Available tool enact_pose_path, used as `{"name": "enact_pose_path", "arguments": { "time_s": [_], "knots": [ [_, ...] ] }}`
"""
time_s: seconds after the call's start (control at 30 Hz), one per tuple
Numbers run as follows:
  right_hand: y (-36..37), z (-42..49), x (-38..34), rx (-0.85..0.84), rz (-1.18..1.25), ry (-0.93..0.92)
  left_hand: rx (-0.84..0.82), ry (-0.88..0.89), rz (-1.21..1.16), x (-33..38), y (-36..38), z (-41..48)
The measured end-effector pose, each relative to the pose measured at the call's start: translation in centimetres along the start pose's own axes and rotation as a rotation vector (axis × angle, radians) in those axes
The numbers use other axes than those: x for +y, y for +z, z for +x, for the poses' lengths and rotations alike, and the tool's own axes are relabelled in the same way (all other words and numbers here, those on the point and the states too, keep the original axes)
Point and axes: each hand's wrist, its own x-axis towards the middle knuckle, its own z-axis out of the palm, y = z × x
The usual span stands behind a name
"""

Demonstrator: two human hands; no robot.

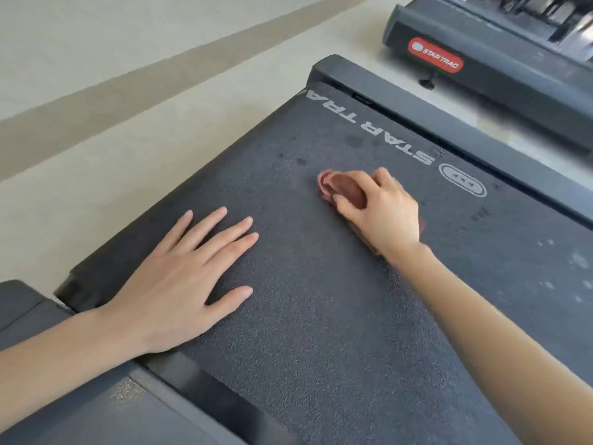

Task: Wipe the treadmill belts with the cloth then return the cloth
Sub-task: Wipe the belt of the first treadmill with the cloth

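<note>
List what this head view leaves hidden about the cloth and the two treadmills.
Head view:
Cloth: mostly under the right hand; full size and shape hidden.
Treadmill belt: cut off by the bottom and right edges.
Second treadmill: cropped by the top right corner, blurred; belt unseen.

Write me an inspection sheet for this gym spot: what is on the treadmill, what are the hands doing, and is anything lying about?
Surface: treadmill belt, dark and textured, with white STAR TRAC lettering; dark spots near the cloth, pale specks towards its right edge.
Job's things: reddish cloth, bunched on the belt under the right hand.
Clutter: nothing seen.
Hands: left hand flat on the belt, fingers straight; right hand curled round the cloth.
Cables: nothing seen.
Surroundings: pale floor with a darker stripe; second machine with a red Star Trac badge, beyond the side rail.
</note>
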Motion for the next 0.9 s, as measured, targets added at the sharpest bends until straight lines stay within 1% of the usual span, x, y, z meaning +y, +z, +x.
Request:
{"name": "enact_pose_path", "arguments": {
  "time_s": [0.07,0.1,0.17,0.27,0.33,0.4,0.47,0.53,0.57,0.67,0.77,0.83,0.9],
  "knots": [
    [1.3,3.8,1.1,-0.106,-0.047,0.139,0.009,0.003,0.013,0.1,0.0,-0.1],
    [1.7,4.6,1.2,-0.133,-0.056,0.171,0.013,0.004,0.02,0.1,0.0,-0.1],
    [1.2,3.8,0.1,-0.108,-0.063,0.175,0.012,0.003,0.035,0.2,-0.1,0.0],
    [-1.0,-2.6,-2.4,-0.002,-0.011,0.01,0.013,0.001,0.028,0.1,-0.3,-0.1],
    [-2.9,-7.9,-3.9,0.038,0.078,-0.134,0.015,0.015,0.025,-0.3,-0.4,-0.5],
    [-4.0,-12.0,-4.6,0.012,0.175,-0.295,0.011,0.026,0.035,-0.9,-0.6,-1.5],
    [-4.1,-12.6,-4.2,-0.036,0.276,-0.382,-0.013,0.006,0.04,-1.2,-0.8,-2.8],
    [-3.4,-9.1,-3.9,-0.07,0.311,-0.35,-0.026,-0.006,0.039,-1.5,-1.2,-3.9],
    [-2.5,-6.5,-3.8,-0.067,0.276,-0.305,-0.032,-0.007,0.036,-1.6,-1.3,-4.4],
    [1.1,2.2,-4.0,-0.04,0.107,-0.084,-0.023,-0.063,-0.021,-1.5,-1.5,-5.3],
    [3.7,6.8,-5.6,-0.078,0.027,0.065,0.018,-0.147,-0.1,-2.1,-1.4,-6.0],
    [4.2,6.8,-7.4,-0.057,-0.004,0.077,0.044,-0.206,-0.102,-3.1,-1.4,-6.5],
    [3.9,5.2,-9.6,-0.044,0.02,-0.013,0.064,-0.309,-0.117,-4.3,-1.5,-7.4]
  ]
}}
